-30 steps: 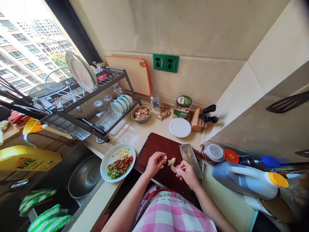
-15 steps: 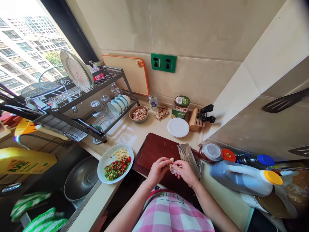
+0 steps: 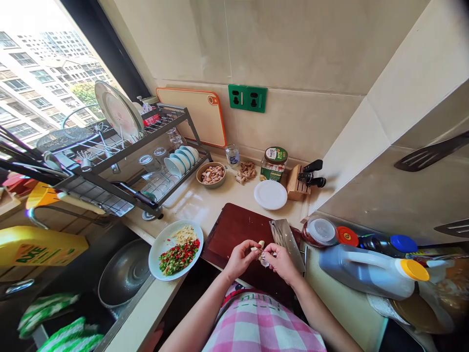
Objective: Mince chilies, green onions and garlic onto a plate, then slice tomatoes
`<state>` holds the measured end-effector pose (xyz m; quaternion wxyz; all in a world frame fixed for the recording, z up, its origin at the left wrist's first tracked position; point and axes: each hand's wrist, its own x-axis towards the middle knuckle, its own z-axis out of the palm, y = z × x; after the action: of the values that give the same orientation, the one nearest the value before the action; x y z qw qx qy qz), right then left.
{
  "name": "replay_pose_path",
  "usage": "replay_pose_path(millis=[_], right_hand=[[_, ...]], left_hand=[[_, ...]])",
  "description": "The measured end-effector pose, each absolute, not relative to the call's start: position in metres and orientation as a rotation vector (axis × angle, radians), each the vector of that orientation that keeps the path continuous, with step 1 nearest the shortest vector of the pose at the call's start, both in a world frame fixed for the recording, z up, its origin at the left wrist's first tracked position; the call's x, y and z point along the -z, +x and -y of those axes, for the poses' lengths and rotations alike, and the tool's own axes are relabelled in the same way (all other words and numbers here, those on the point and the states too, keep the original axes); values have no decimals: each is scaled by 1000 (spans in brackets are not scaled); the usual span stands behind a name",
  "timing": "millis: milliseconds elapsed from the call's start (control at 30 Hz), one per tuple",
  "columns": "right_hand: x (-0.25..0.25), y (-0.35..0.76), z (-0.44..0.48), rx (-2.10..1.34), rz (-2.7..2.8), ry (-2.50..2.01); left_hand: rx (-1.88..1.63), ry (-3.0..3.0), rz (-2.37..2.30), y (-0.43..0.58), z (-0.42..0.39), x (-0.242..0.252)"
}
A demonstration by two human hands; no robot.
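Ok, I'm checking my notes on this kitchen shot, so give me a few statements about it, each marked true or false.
1. The left hand and right hand hold a clove over the board. True.
2. The cleaver is in the right hand. False: it lies on the board, beside that hand.
3. The plate left of the board holds chopped chili. True.
4. The jar has a red lid. False: the lid is green.
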<state>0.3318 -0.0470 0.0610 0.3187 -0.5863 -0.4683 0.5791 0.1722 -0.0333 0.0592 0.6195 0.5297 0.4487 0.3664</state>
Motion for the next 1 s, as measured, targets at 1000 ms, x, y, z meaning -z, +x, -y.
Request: replay_pose_path(millis=[1000], right_hand=[[-42,363,84,-1650,1039,-1484]], left_hand=[[-597,2054,-1412,148,39,-55]])
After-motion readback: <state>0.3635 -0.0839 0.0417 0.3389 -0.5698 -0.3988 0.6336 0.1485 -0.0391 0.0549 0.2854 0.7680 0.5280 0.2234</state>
